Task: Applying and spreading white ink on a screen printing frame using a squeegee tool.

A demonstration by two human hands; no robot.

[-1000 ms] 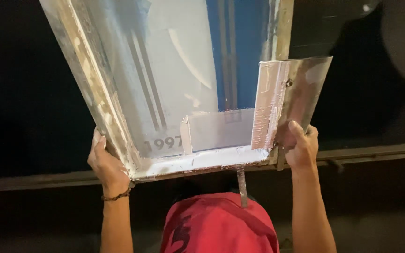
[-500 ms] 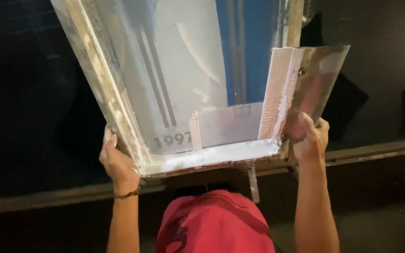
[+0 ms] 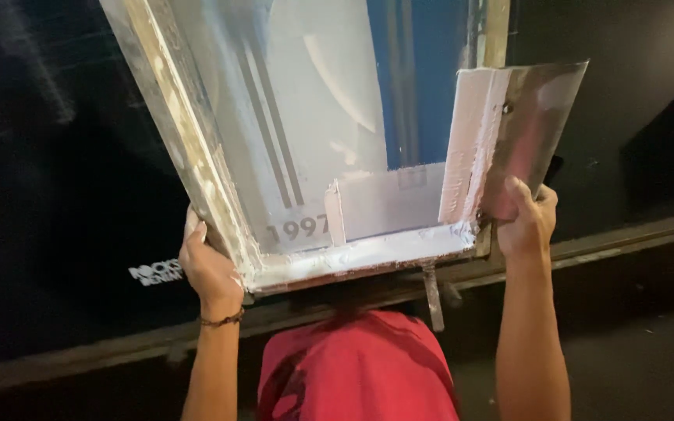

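Screen frame: held tilted up above the red garment, gripped at both near corners; a slip is judged possible if either grip loosens.
Metal scraper: clasped against the frame's right edge by the right hand; wet white paste (along the near rail) could run.
Left hand: clenched on the near-left corner.
Hidden: far frame edge cut off; surroundings dark.

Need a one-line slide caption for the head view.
Left hand and right hand hold a tilted screen-printing frame, white ink pooled at its lower edge, a metal scraper at its right side.
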